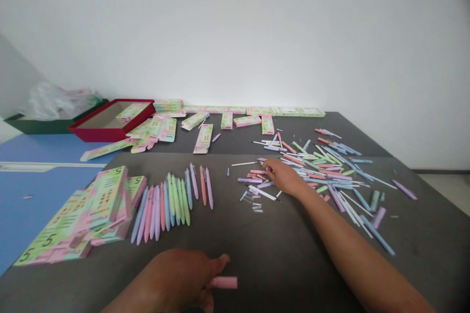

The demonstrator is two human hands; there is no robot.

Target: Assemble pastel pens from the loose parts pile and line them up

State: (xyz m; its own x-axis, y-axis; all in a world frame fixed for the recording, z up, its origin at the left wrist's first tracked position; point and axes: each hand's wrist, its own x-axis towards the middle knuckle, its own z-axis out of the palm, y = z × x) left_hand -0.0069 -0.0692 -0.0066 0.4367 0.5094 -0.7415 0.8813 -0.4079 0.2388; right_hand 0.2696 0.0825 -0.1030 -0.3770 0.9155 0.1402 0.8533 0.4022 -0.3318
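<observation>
A white wall (235, 34) rises behind a dark grey tabletop (279, 254), with a blue desk (40, 205) at its left and a red tray (110, 127) farther back. Flat printed pen boxes (73, 225) are stacked at the left, just beside a row of pastel pens (169, 200). A loose pile of pen parts (316, 171) lies at the right. The right hand (281, 176) is bunched at the pile's near edge, touching pink pieces (257, 172); whether it grips them is hard to tell. The left hand (172, 279) is closed on a pink pen barrel (223, 282) near the tabletop's front edge.
</observation>
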